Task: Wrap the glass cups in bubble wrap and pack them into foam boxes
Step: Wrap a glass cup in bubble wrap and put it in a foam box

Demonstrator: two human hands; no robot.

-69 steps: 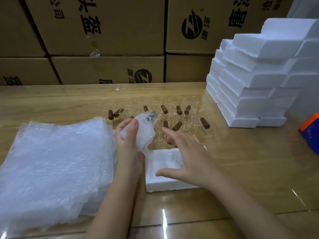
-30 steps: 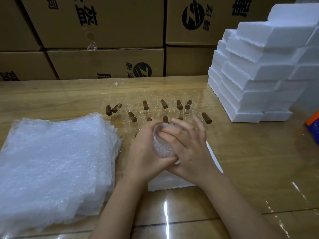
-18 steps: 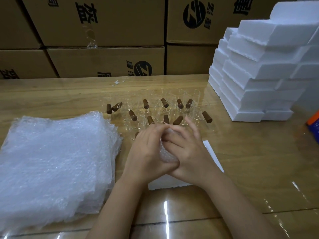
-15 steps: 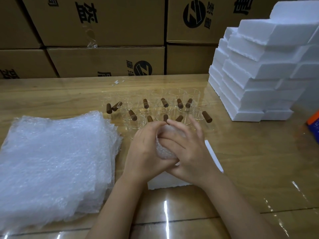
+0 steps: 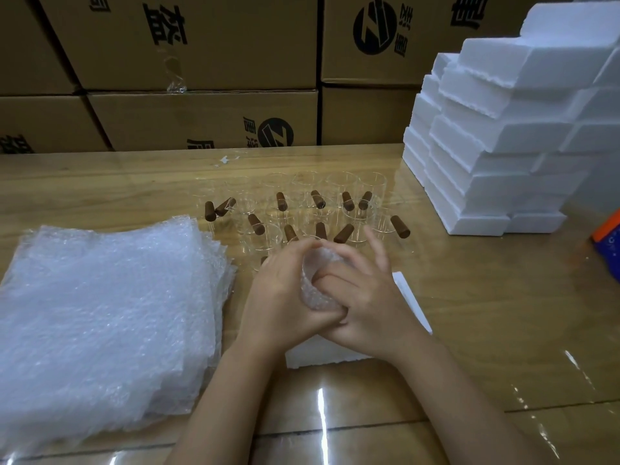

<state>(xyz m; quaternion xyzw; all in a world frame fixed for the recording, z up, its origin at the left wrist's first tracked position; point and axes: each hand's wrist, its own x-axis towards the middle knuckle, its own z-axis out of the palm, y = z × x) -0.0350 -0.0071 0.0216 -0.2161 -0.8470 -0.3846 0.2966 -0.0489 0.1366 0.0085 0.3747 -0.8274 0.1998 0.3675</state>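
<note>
Gripping one bubble-wrapped cup point(image 5: 317, 283), left hand point(image 5: 281, 297) and right hand point(image 5: 369, 307); behind, cartons point(image 5: 201, 122) with round black logo point(image 5: 375, 28).

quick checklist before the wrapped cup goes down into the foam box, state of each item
1. Grip on the wrapped cup: ok, left hand and right hand both hold it.
2. Wrap tucked into the cup's mouth: cannot tell, right fingers are pushed into it.
3. Position of the foam box: ok, right below the hands.
4. Box cavity free: cannot tell, the hands hide it.
5. Room from the bare glass cups: not ok, the nearest stand right by the fingertips.
6. Supply in the bubble wrap stack: ok.
</note>
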